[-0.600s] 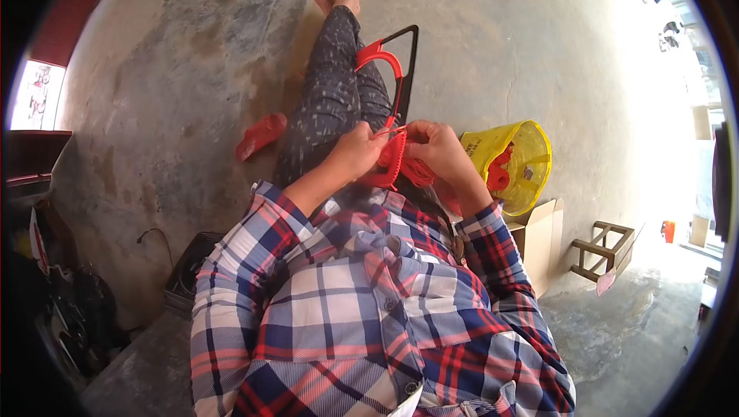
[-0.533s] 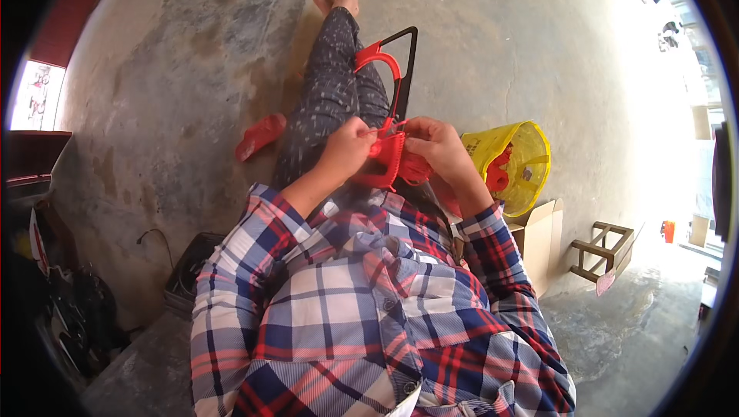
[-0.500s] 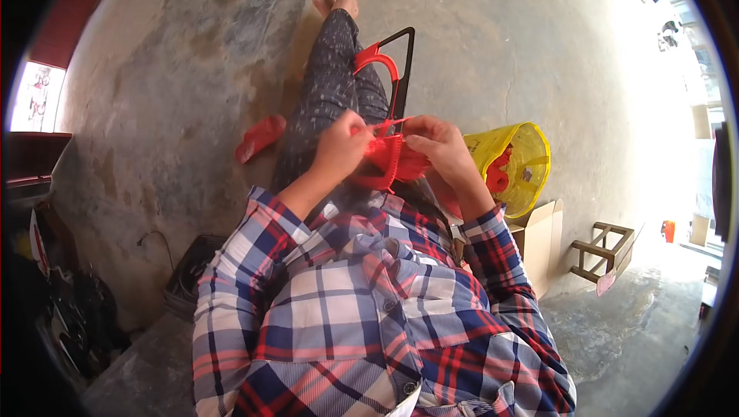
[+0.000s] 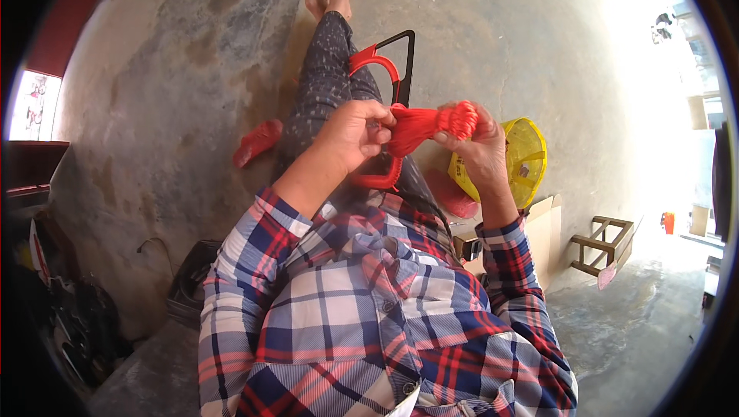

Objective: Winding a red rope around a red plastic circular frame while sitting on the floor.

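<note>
Both hands have drawn apart, left hand (image 4: 350, 136) and right hand (image 4: 481, 147) stretching the gripped red yarn bundle (image 4: 427, 126) between them

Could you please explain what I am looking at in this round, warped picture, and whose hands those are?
No machine here: the picture comes from a wide fisheye camera worn on a person's head, looking down, so straight edges bend near the rim. The person sits on a concrete floor in a plaid shirt, legs stretched out. The left hand and the right hand hold a bundle of red cord between them, each gripping one end. A red and black frame lies over the legs. On the floor are a red sandal, a yellow basket and a cardboard box.
</note>
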The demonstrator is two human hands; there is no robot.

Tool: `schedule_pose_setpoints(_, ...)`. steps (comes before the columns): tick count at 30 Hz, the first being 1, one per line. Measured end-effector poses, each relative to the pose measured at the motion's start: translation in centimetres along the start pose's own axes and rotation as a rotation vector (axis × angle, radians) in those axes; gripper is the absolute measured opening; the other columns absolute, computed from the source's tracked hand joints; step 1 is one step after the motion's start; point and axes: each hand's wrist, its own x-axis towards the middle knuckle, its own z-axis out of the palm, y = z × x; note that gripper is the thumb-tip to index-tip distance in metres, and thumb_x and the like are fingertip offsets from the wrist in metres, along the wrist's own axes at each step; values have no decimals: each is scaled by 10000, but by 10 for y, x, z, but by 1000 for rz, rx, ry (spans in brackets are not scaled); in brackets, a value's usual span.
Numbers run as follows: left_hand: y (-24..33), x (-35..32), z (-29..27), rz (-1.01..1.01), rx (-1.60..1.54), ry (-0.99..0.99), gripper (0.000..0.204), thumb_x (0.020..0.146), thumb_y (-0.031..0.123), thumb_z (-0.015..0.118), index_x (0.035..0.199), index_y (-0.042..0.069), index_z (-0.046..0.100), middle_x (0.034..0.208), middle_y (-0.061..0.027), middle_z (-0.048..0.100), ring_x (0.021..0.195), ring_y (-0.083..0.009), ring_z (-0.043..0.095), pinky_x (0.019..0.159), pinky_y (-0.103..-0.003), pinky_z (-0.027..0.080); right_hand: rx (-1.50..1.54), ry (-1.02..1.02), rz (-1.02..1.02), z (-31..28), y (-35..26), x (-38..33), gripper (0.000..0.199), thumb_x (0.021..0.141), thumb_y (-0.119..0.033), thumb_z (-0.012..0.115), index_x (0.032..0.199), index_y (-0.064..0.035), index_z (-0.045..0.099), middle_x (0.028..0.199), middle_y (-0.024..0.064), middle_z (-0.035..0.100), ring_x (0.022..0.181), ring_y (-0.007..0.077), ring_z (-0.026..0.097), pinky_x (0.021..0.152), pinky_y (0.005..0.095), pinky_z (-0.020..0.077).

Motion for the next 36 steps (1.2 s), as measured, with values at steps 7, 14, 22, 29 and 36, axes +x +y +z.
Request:
schedule_pose_setpoints(7,-1,5,-7,-175,-142,-123,78,766,140,576,753,70,546,729,-23,566,473,-73,440,356,-207,255,249,107,33,7,-6,-12,335,753,-63,773,1050,-40,620,995,39,651,930,141,587,868,312,463)
schedule_pose_setpoints(14,-4,13,-41,-309,67,-110,110,758,174,584,760,68,556,687,-50,560,393,-87,375,346,-226,238,720,133,229,15,13,4,373,792,-101,740,1124,-46,578,1056,43,622,965,157,577,885,348,443)
schedule_pose_setpoints(22,-13,-20,1,-52,-150,-443,153,899,207,567,869,61,601,780,-119,650,708,-224,642,523,-285,480,317,98,58,30,21,2,359,807,-119,739,1114,-36,572,1060,36,617,973,153,582,857,306,465)
schedule_pose_setpoints(29,-20,-12,-33,-399,-249,-414,233,961,223,465,812,61,544,560,-2,490,395,-88,368,369,-224,279,727,36,149,34,18,2,336,860,-206,693,1124,-49,557,1091,63,619,995,165,581,882,304,453)
schedule_pose_setpoints(36,-20,-25,-6,-123,-185,-501,230,929,297,546,934,74,604,880,-89,605,754,-172,565,481,-229,379,608,-62,260,42,21,8,257,942,-229,594,1107,-36,559,1086,92,608,1013,168,570,886,319,468)
